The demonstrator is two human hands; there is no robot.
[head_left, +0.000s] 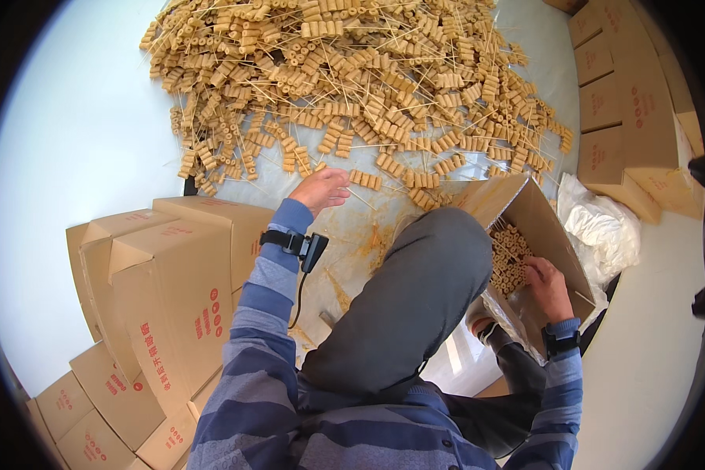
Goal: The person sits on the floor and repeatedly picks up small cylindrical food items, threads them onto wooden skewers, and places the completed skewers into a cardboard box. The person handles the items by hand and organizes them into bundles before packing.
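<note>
Pale floor all round, with a clear plastic sheet spread over the middle of it. On the sheet lies a big heap of skewers, thin sticks threaded with short tan rolls, filling the top of the view. Person sits at the near edge, one knee in dark grey trousers raised in the centre, striped blue-grey sleeves coming in from below.

Left hand reaches forward, palm down, fingers loosely curled, at the near fringe of the heap, just beside a small skewer bunch; cannot tell whether it grips anything. Black strap with a small device on that wrist, cable hanging off it.

Right hand is inside an open box tilted beside the knee, fingers bent down on stacked skewers packed in it; whether it grasps them cannot be told. Black band on that wrist.

Closed cartons with red print stacked at left, more cartons at upper right. Crumpled white plastic bag lies just past the open box.
</note>
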